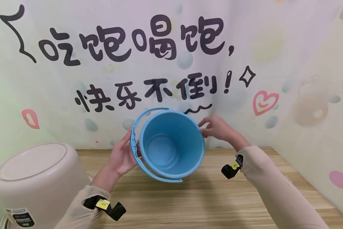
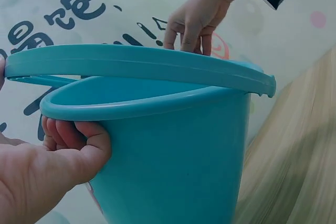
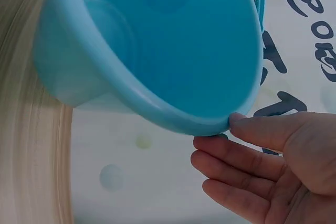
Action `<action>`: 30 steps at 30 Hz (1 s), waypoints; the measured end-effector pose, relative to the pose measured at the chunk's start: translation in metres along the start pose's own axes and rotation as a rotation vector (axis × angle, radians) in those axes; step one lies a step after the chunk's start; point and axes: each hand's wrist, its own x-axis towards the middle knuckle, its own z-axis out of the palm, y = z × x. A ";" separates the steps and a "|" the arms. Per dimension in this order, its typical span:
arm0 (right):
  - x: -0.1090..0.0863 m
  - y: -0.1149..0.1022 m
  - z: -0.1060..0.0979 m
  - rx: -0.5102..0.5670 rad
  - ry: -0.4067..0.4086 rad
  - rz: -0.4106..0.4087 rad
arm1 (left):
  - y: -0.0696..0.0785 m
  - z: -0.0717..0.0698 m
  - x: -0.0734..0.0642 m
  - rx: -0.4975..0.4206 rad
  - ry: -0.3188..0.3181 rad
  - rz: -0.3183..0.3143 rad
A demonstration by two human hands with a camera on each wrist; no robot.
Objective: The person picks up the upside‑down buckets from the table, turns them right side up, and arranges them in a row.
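Observation:
A light blue plastic bucket [image 1: 174, 143] is tilted over the table, its mouth facing the head camera and its inside bare. Its blue handle [image 1: 133, 136] swings out past the rim on the left. My left hand [image 1: 123, 159] holds the bucket's left side; in the left wrist view its curled fingers [image 2: 94, 139] sit under the rim, and a thumb tip meets the handle at the image edge. On the opposite side, my right hand [image 1: 218, 128] pinches the rim between thumb and forefinger. The right wrist view shows the other fingers [image 3: 236, 195] below that pinch.
A large cream tub-like container [image 1: 42, 178] with a dark label stands upside down at the left. The wood-grain table [image 1: 211, 200] runs back to a printed wall cloth [image 1: 117, 73] with dark lettering. Black straps [image 1: 114, 210] circle both wrists.

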 end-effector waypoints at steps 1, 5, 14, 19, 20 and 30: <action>-0.001 0.001 0.001 0.026 -0.004 0.012 | 0.000 0.000 -0.001 -0.014 0.001 -0.003; -0.008 0.003 0.002 0.128 -0.019 0.034 | 0.000 -0.001 -0.002 -0.087 0.000 -0.011; -0.015 0.003 0.003 0.241 -0.018 0.064 | 0.000 0.005 0.003 -0.217 0.096 0.007; -0.015 -0.001 0.002 0.240 0.022 0.086 | 0.003 0.003 0.006 -0.175 0.099 -0.028; -0.016 -0.002 0.001 0.241 0.025 0.093 | 0.004 0.003 0.007 -0.162 0.093 -0.034; -0.018 0.000 -0.002 0.230 0.017 0.153 | 0.006 0.003 0.010 -0.113 0.146 -0.083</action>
